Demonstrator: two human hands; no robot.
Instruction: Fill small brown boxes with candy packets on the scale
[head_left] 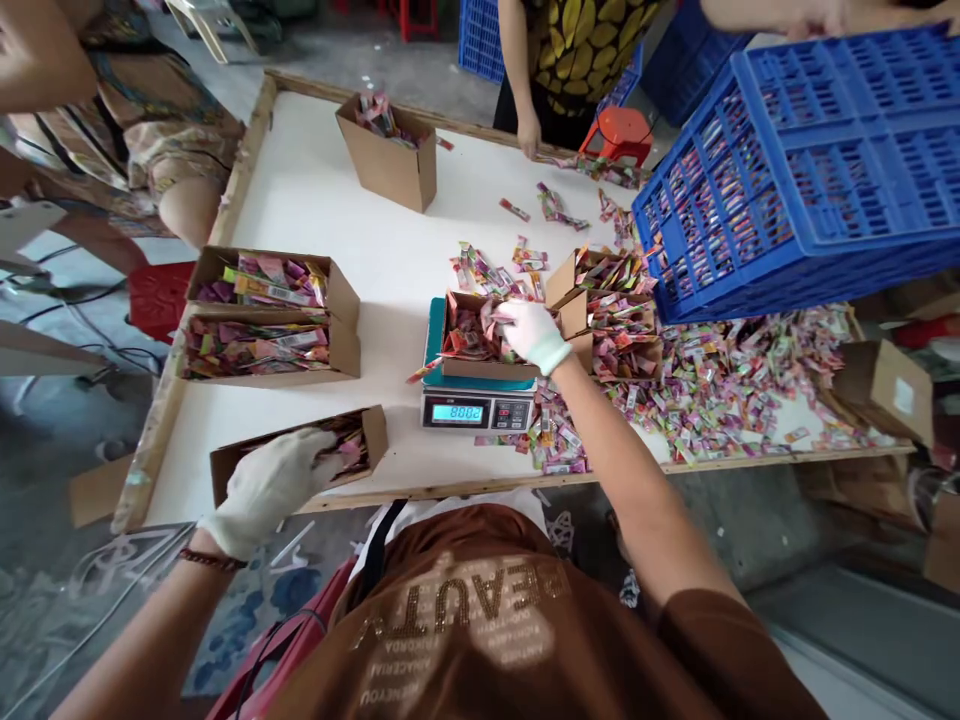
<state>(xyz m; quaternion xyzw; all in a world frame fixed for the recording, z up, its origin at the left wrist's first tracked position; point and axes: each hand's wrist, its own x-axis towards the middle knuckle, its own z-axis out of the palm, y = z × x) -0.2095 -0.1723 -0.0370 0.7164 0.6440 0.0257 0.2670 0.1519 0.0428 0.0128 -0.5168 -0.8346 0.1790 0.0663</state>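
My left hand (281,480), in a white glove, reaches over a slim cardboard box (375,440) at the table's near left. Its fingers curl down onto the small colourful packets (351,452) inside, their tips partly hidden. My right hand (531,332), also gloved, dips into an open box (480,369) on a digital scale (480,410). Thumb and fingers close on a pinkish packet (489,318) above the reddish ones filling that box. The scale's display (457,413) is lit. One packet (426,372) pokes out past the box's left corner.
Two filled boxes (345,350) stand at the left, another (397,175) at the back. Several filled boxes (574,315) adjoin the scale's right. Loose packets (712,400) cover the table's right side below a tilted blue crate (810,150). A co-worker's hand (529,135) rests at the far edge.
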